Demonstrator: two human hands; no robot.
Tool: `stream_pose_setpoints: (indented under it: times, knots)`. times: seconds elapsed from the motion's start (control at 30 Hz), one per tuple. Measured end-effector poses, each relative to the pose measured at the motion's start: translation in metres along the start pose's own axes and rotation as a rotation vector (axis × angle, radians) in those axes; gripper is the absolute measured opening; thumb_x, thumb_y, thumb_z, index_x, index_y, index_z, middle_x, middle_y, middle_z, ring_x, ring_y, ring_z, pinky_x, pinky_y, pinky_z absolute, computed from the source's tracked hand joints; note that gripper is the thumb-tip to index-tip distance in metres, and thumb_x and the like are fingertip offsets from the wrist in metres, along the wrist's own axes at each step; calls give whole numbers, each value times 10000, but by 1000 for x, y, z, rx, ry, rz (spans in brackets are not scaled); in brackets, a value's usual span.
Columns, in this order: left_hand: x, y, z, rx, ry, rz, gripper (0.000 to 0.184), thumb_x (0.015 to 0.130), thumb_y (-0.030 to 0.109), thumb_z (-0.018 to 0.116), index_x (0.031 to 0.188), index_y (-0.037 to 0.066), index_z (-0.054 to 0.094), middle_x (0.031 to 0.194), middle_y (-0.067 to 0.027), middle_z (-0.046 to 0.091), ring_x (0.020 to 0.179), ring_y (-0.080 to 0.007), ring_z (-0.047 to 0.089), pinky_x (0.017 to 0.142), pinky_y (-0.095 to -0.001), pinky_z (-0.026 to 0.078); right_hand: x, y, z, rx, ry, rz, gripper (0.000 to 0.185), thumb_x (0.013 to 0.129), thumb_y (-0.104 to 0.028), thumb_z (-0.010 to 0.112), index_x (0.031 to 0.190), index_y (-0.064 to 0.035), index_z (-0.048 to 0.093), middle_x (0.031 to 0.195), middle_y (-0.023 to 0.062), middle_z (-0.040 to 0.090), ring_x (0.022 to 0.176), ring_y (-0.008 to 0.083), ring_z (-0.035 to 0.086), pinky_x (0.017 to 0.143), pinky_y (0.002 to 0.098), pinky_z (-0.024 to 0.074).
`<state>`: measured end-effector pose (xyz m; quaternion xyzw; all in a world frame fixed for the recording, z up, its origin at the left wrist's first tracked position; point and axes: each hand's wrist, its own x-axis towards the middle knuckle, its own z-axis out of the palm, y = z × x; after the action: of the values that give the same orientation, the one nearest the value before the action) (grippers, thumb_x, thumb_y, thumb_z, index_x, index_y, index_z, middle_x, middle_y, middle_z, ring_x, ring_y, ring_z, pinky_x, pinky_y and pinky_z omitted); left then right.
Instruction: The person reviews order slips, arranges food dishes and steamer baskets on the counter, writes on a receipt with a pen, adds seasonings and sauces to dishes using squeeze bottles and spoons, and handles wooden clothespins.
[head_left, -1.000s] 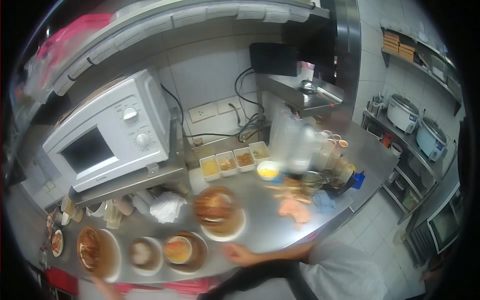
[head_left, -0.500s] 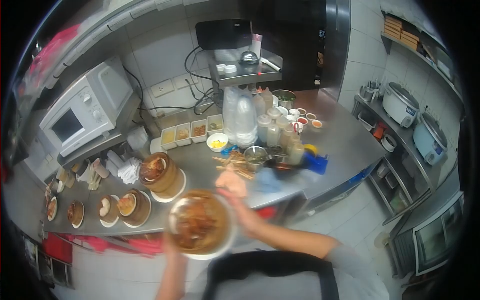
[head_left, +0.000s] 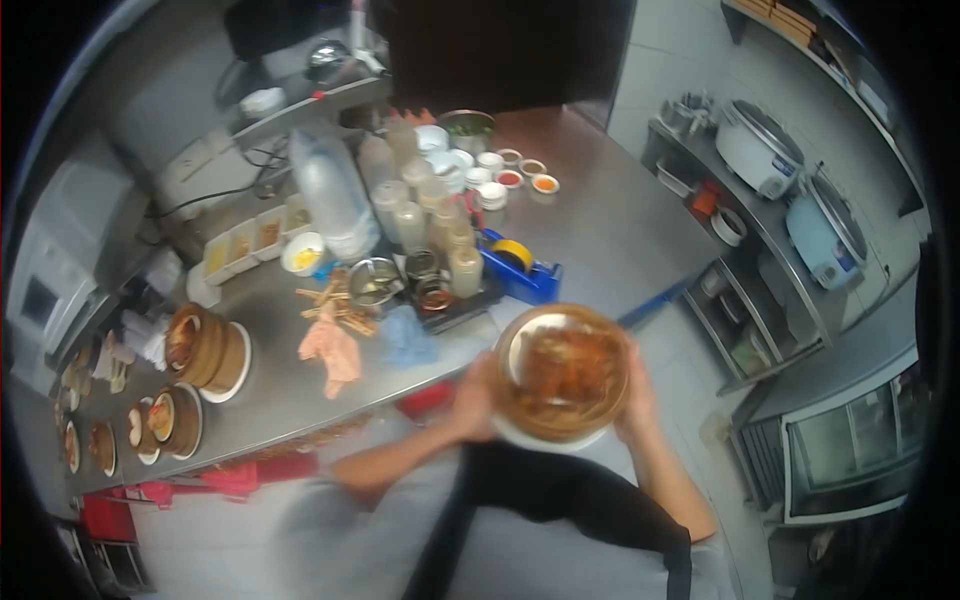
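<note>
Between my two hands is a round bamboo steamer (head_left: 563,418) on a white plate, held in front of my body. Glossy brown food (head_left: 563,368) fills it; motion blur hides what kind. My left hand (head_left: 474,398) is closed on its left side and my right hand (head_left: 638,395) on its right side, fingertips mostly hidden underneath. Left of my left hand, an orange cloth (head_left: 332,352) and a blue cloth (head_left: 408,338) lie near the counter's front edge. Beyond the steamer sits a blue tape dispenser (head_left: 537,283).
More steamers, including a tall one (head_left: 222,350), stand on plates along the left of the steel counter (head_left: 285,385). Squeeze bottles (head_left: 408,225) and sauce cups (head_left: 510,180) stand farther back. Rice cookers (head_left: 757,150) occupy a shelf at right, above a glass-fronted cabinet (head_left: 850,440).
My view has turned right. The steamer has moved with both hands from beside the other steamers to the counter's right part, still held.
</note>
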<state>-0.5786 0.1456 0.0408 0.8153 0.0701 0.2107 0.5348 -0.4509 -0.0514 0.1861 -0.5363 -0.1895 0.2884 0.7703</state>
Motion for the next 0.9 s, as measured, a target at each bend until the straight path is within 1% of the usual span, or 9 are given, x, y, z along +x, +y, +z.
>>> stream_pose_setpoints:
  times: [0.13,0.2,0.33,0.4,0.47,0.6,0.73,0.87,0.9]
  knots:
    - [93,56,46,-1034,45,-428,378,975,271,356,1275,42,385,1230,-136,426,1189,-230,390,1001,-343,332,40,-30,-52,-1,119,35,608,940,-511,337,1349,-61,343,1330,125,416,1229,253,409,1020,397,346]
    - [131,52,69,-986,47,-481,381,999,301,299,1286,61,377,1160,-88,536,1076,-164,523,941,-327,441,62,-31,-88,60,136,34,603,935,-466,384,1358,-40,326,1353,129,396,1252,247,383,1042,378,311]
    - [199,39,107,-1016,0,-690,518,987,395,281,1377,54,259,1369,-118,354,1260,-215,362,1056,-362,309,106,-19,-151,115,224,50,588,919,-404,437,1359,-31,325,1358,136,395,1256,248,382,1046,370,305]
    - [226,47,114,-758,-73,-792,596,978,437,267,1414,42,175,1451,-123,236,1344,-226,217,1106,-358,181,132,-3,-184,150,220,40,551,921,-363,437,1340,-15,347,1332,139,426,1245,251,398,1040,373,316]
    - [252,36,133,-788,-30,-819,611,970,455,278,1413,46,180,1447,-131,240,1339,-232,231,1102,-361,191,164,11,-215,161,220,46,535,921,-349,438,1326,-7,362,1319,138,439,1240,251,404,1035,374,324]
    - [294,-65,196,-883,-76,-495,639,960,474,301,1409,34,189,1432,-162,260,1329,-248,255,1088,-378,221,234,32,-264,157,197,81,503,919,-331,447,1298,-4,392,1293,132,463,1209,246,438,1015,376,349]
    - [357,38,146,-751,102,-781,712,922,527,369,1424,55,187,1424,-198,288,1320,-280,284,1053,-381,288,337,53,-312,204,117,153,475,923,-324,424,1280,-12,405,1274,136,472,1169,252,472,992,402,375]
    - [379,32,139,-370,-83,-722,645,925,508,392,1404,90,285,1414,-165,325,1289,-295,332,1025,-384,319,437,42,-304,157,31,96,472,926,-325,391,1274,-7,405,1269,152,464,1169,277,469,981,430,387]
    - [375,27,141,-498,-66,-629,616,932,477,403,1395,84,301,1369,-145,382,1259,-266,371,1003,-371,344,463,41,-303,135,40,61,472,926,-326,383,1271,-5,407,1268,157,462,1169,285,468,977,437,391]
